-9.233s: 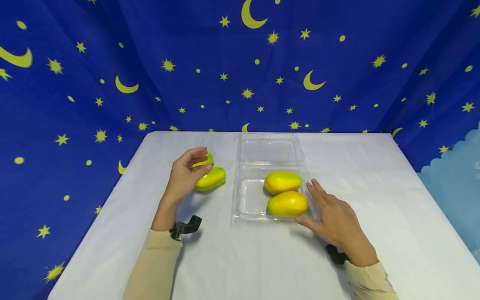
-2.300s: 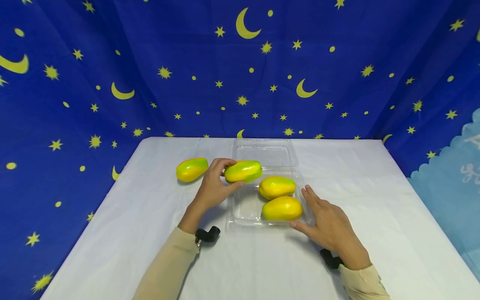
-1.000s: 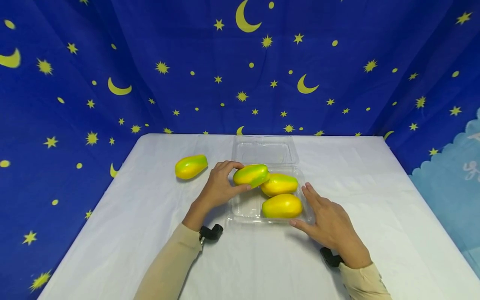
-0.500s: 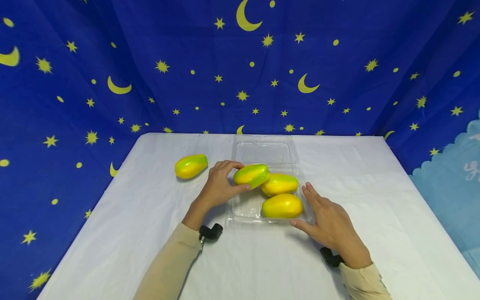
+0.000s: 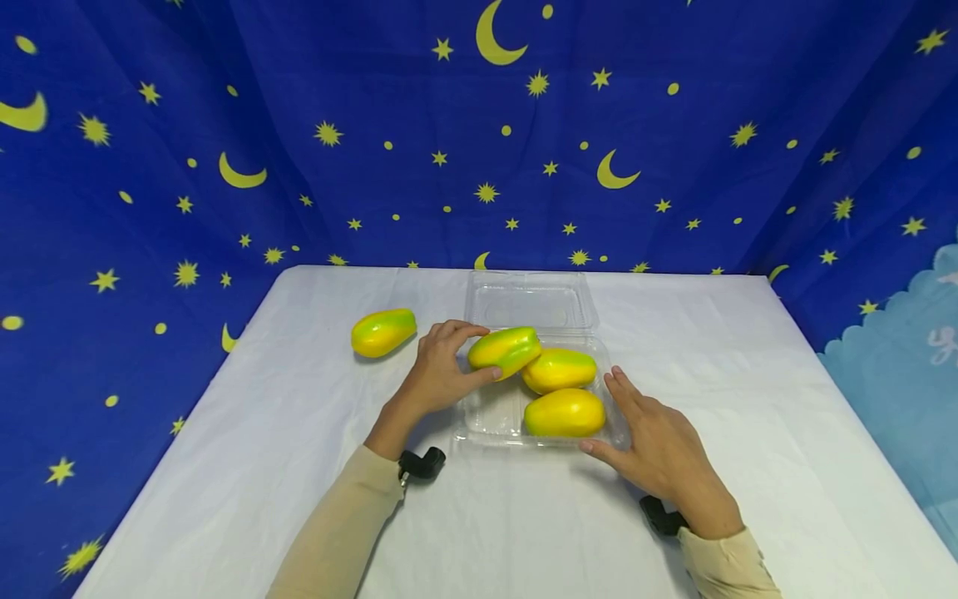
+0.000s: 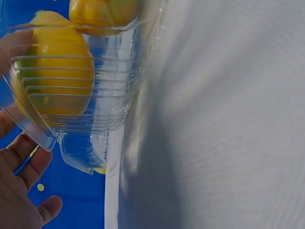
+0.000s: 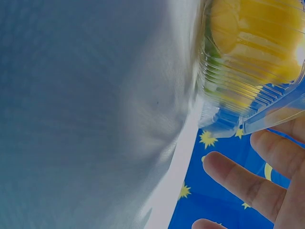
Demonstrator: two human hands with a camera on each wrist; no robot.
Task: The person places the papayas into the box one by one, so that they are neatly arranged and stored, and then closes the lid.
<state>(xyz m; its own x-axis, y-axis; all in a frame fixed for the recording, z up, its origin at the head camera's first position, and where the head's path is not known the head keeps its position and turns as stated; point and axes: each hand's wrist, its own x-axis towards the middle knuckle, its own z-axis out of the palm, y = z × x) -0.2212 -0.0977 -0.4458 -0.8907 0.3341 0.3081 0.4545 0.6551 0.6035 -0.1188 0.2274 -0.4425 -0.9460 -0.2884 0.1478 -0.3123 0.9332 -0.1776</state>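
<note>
A: What's the biggest thing before you?
B: A blue curtain (image 5: 419, 108) with yellow moons and stars, behind your white-covered table (image 5: 486, 532). On that sits a clear container (image 5: 490, 413), its lid (image 5: 531, 306) laid back on the far side.
A: And your hands?
B: Your left hand (image 5: 437, 376) pinches the held fruit (image 5: 506, 349) by its left end, thumb on the near side, fingers on the far. Your right hand (image 5: 662, 439) is spread at the container's right rim.
A: So the fruit is just right of your left palm, over the container's far left part. Which way does it point?
B: Its long axis runs left to right, the greener end rightward and tilted slightly, either up or farther away; I can't tell which.
A: Anything in your way?
B: The far fruit (image 5: 563, 371), partly hidden by that greener end; whether they touch is unclear. The near fruit (image 5: 565, 413) lies nearer you, also left to right. Another fruit (image 5: 383, 333) lies on the table, left of your left hand. Smallest is the black camera (image 5: 423, 464) on your left wrist.
</note>
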